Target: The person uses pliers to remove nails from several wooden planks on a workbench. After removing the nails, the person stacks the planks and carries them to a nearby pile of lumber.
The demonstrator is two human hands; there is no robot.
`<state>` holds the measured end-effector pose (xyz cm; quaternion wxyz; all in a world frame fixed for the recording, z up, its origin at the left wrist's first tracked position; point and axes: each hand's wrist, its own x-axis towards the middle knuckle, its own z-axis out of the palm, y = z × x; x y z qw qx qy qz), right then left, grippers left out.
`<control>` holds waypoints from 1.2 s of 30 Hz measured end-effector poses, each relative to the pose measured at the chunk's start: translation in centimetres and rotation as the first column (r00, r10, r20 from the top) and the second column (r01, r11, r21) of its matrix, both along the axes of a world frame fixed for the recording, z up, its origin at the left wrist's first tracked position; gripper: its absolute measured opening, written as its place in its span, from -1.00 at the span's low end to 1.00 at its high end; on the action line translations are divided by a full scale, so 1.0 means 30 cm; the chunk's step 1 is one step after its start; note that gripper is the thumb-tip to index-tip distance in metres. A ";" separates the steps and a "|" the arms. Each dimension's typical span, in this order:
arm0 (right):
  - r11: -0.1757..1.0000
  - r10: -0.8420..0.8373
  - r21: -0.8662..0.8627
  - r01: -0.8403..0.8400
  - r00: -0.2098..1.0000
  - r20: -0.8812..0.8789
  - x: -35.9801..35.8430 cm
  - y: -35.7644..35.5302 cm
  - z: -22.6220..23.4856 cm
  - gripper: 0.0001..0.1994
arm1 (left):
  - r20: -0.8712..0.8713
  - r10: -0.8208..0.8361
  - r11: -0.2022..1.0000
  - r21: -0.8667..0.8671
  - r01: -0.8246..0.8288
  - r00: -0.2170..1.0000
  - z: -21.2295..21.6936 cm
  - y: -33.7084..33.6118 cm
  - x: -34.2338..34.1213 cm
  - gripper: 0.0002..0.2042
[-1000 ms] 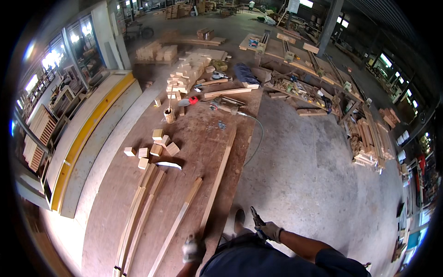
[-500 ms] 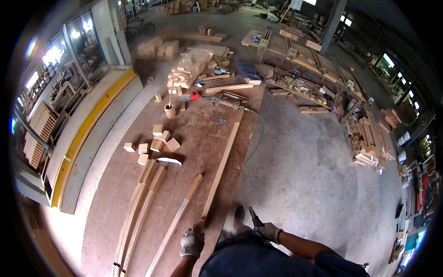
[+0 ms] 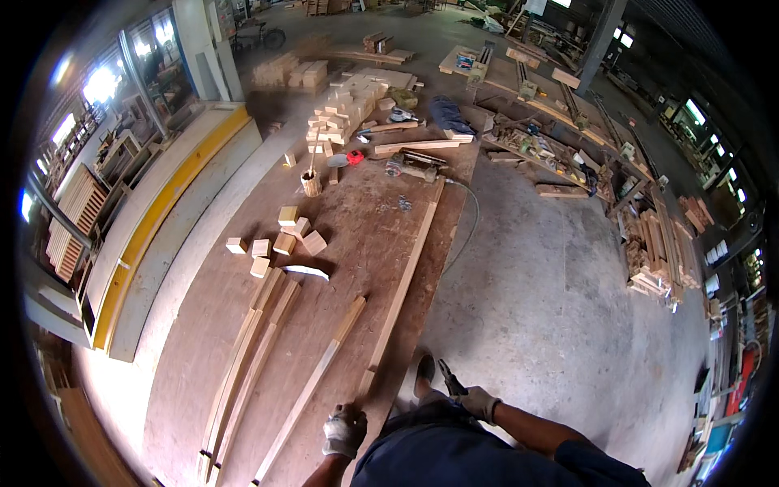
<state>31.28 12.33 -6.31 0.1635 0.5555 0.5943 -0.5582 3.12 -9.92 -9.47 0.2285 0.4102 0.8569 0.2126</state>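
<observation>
My left hand, in a pale work glove, is closed round the near end of a long wooden strip that lies along the right edge of the brown worktable. In my gloved right hand, held off the table by my waist, is a dark, slim tool; its exact kind is unclear. Left of the long strip lies a shorter wooden strip, with a pair of joined strips farther left. Beyond these sit several small wood blocks and a white curved piece.
A brush pot, a power tool with a thin hose and a stack of blocks occupy the table's far part. A yellow-striped bench runs along the left. Timber piles and a cluttered workbench stand right.
The view has shifted slightly, so the table things appear a little to the right. My left hand remains at the long strip's near end, and my right hand still holds the dark tool.
</observation>
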 end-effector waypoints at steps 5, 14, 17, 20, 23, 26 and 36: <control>0.999 0.034 0.025 -0.033 0.999 -0.040 -0.040 0.024 0.021 -0.52 | 0.004 0.018 0.990 0.137 -0.018 1.000 0.011 0.107 0.003 -0.86; 0.994 0.099 0.043 -0.098 0.994 -0.035 -0.078 0.057 0.009 -0.54 | -0.050 0.064 0.996 0.065 -0.060 0.997 -0.020 0.054 -0.053 -0.83; 0.997 0.074 0.005 -0.074 0.993 -0.097 -0.084 0.045 0.022 -0.54 | -0.107 0.069 0.997 -0.011 -0.071 0.992 -0.024 0.000 -0.051 -0.77; 0.995 0.098 0.011 -0.098 0.988 -0.122 -0.092 0.039 0.023 -0.52 | -0.114 0.059 0.997 -0.041 -0.064 0.992 -0.023 -0.010 -0.049 -0.74; 0.981 0.171 0.117 -0.152 0.971 -0.165 -0.121 0.039 0.032 -0.51 | -0.154 0.083 0.996 -0.023 -0.088 0.985 -0.050 0.002 -0.040 -0.75; 0.931 0.334 0.176 -0.320 0.941 -0.055 -0.177 0.067 -0.023 -0.50 | -0.166 0.095 0.995 0.019 -0.093 0.982 -0.076 0.005 -0.038 -0.75; 0.942 0.323 0.093 -0.322 0.946 0.004 -0.203 0.023 -0.141 -0.79 | -0.015 0.205 0.956 0.216 -0.197 0.979 -0.073 -0.013 -0.018 -0.83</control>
